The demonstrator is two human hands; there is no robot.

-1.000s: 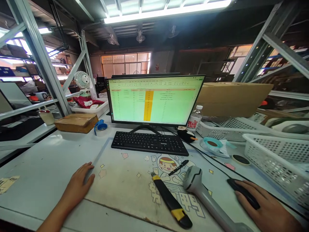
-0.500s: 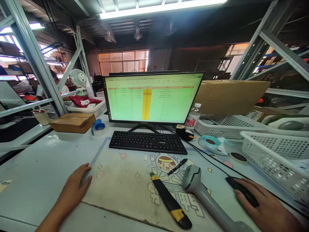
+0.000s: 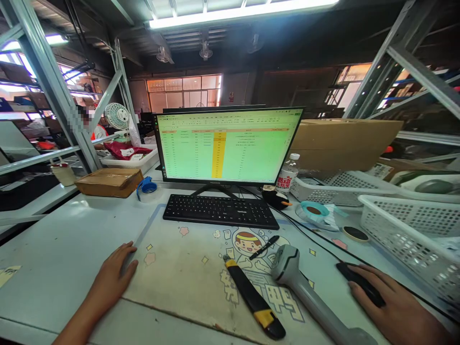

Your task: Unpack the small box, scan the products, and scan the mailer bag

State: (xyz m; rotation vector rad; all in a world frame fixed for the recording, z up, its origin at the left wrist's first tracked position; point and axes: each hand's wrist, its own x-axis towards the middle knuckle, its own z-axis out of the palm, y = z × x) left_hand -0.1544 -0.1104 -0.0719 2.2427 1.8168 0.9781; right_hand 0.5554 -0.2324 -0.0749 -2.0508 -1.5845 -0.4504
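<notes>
My left hand (image 3: 114, 273) lies flat on the desk at the left edge of the printed desk mat (image 3: 172, 278), fingers outstretched and holding nothing. At the right, my right hand (image 3: 390, 299) rests over a black computer mouse (image 3: 362, 285), its fingers around it. Between the hands lie a black and yellow utility knife (image 3: 251, 297), a black pen (image 3: 264, 247) and a grey barcode scanner (image 3: 305, 292). A black keyboard (image 3: 219, 211) sits in front of the monitor (image 3: 230, 148), which shows a spreadsheet with one yellow column.
White plastic baskets (image 3: 406, 230) stand along the right, near a roll of teal tape (image 3: 314, 211) and a plastic bottle (image 3: 288, 173). A cardboard box (image 3: 109, 183) and a blue tape dispenser (image 3: 147, 187) are at the back left. Metal posts rise on both sides.
Both hands and the things on the desk stay in place. A person behind the left metal post shows slightly more.
</notes>
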